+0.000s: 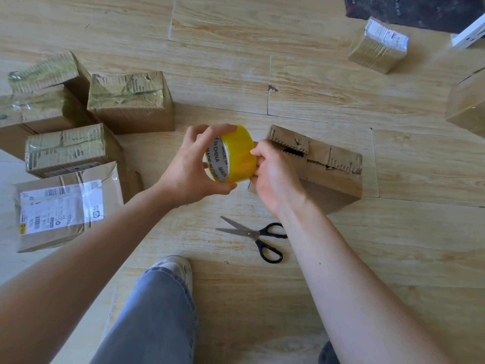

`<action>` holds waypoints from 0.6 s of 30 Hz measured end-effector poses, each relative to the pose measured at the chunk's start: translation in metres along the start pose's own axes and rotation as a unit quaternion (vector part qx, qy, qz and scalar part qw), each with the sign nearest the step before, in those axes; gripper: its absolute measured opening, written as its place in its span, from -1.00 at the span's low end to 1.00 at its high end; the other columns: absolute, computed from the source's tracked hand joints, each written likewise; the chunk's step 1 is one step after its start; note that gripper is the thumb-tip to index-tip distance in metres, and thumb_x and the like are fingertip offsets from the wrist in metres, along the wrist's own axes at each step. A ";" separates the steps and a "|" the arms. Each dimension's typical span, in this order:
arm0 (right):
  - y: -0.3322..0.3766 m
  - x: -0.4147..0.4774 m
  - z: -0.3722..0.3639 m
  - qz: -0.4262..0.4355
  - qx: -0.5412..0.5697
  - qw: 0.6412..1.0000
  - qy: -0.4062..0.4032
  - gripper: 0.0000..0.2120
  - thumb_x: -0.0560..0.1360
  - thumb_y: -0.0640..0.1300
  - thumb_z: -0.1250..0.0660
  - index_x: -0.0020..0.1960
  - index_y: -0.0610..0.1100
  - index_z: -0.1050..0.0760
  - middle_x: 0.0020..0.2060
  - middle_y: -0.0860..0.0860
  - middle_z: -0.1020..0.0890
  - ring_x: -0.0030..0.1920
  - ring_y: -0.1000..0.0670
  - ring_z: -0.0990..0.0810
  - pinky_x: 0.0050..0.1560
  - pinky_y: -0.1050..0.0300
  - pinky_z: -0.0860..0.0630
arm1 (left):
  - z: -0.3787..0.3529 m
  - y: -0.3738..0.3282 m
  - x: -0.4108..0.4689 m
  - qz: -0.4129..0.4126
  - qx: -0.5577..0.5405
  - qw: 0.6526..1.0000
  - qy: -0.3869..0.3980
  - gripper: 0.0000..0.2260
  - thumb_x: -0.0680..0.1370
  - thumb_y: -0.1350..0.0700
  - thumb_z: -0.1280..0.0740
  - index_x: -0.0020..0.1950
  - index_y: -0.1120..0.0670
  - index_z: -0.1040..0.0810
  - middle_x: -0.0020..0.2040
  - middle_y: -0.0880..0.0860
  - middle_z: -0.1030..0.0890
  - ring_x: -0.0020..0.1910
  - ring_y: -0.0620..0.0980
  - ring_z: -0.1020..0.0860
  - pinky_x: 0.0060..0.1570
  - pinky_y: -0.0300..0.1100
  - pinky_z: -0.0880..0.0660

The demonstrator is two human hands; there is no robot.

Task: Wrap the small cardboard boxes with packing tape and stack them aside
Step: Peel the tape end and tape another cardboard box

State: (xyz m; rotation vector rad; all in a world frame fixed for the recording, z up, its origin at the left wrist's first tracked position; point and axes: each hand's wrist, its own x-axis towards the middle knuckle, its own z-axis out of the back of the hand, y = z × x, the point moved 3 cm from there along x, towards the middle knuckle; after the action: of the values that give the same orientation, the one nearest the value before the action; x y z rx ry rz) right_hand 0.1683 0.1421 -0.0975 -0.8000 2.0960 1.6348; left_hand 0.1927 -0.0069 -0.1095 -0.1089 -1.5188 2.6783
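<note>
Yellow packing tape roll is held above the floor, just left of the unwrapped box. Left fingers are curled over the roll's top rim with the thumb underneath, so the roll is clamped by the left hand. Right fingertips are pinched narrowly against the roll's outer face; the right hand is probably picking for the tape end, though no free end can be made out. The roll is judged light, with a stiff core and a slick outer face; it is best gripped across the rim or through the core, not on the tape face. The torn cardboard box sits on the wood-pattern floor just behind the right hand, with its top edge ripped and the corrugation exposed. It is judged light and easily crushed, so it should be taken by the intact side faces or corners, not the torn flap. Black-handled scissors lie open on the floor near the wrists. Taped boxes are grouped well to the left, with a labelled box in front of them. A small taped box sits far right, and another box is cut off at the right edge.
</note>
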 end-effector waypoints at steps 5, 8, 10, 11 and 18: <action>0.000 -0.001 -0.001 -0.012 -0.007 1.000 0.013 -0.90 0.55 -0.28 -0.12 0.04 -0.16 -0.31 -0.07 -0.15 -0.37 -0.08 -0.11 -0.34 -0.14 0.11 -0.34 | 0.002 0.003 -0.002 0.002 0.019 1.000 0.006 -0.14 0.21 0.12 -0.62 0.40 -0.19 -0.29 0.33 0.07 -0.28 0.27 0.03 -0.37 0.08 -0.08 -0.58; 0.002 -0.003 -0.001 0.010 0.016 0.999 0.048 -0.80 0.61 -0.23 -0.19 0.17 -0.23 -0.51 0.05 -0.18 -0.60 0.01 -0.08 -0.57 -0.04 0.14 -0.52 | 0.003 0.005 0.000 0.029 -0.061 0.998 0.001 -0.14 0.25 0.11 -0.61 0.42 -0.22 -0.26 0.33 0.03 -0.33 0.26 -0.01 -0.42 0.01 -0.20 -0.59; 0.003 -0.004 -0.001 0.028 0.046 0.997 0.063 -0.72 0.61 -0.23 -0.22 0.29 -0.25 -0.49 0.17 -0.16 -0.62 0.14 -0.08 -0.60 0.10 0.08 -0.57 | 0.003 0.004 0.002 0.037 -0.101 0.994 -0.006 -0.13 0.28 0.13 -0.60 0.46 -0.21 -0.23 0.35 0.00 -0.37 0.30 -0.11 -0.41 0.06 -0.24 -0.55; 0.003 -0.004 0.000 0.035 0.055 0.996 0.063 -0.69 0.60 -0.25 -0.23 0.32 -0.26 -0.47 0.21 -0.17 -0.60 0.20 -0.10 -0.59 0.20 0.02 -0.54 | 0.002 0.004 0.002 0.039 -0.111 0.993 -0.008 -0.13 0.29 0.13 -0.60 0.47 -0.20 -0.21 0.36 -0.02 -0.38 0.30 -0.16 -0.40 0.09 -0.25 -0.53; 0.000 -0.010 0.001 0.037 0.068 0.985 0.154 -0.58 0.61 -0.40 -0.07 0.45 -0.31 -0.26 0.33 -0.21 -0.50 0.33 -0.14 -0.49 0.34 -0.01 -0.44 | -0.002 0.013 -0.003 0.130 -0.268 0.955 0.013 -0.25 0.39 0.18 -0.52 0.34 -0.42 -0.25 0.40 0.07 -0.37 0.29 0.09 -0.47 -0.13 -0.20 -0.59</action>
State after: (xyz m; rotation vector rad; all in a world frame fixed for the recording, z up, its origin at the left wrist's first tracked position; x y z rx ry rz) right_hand 0.1759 0.1455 -0.0922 -0.9925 2.4467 1.4587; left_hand 0.1961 -0.0123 -0.1216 -0.3906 -2.3230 2.3340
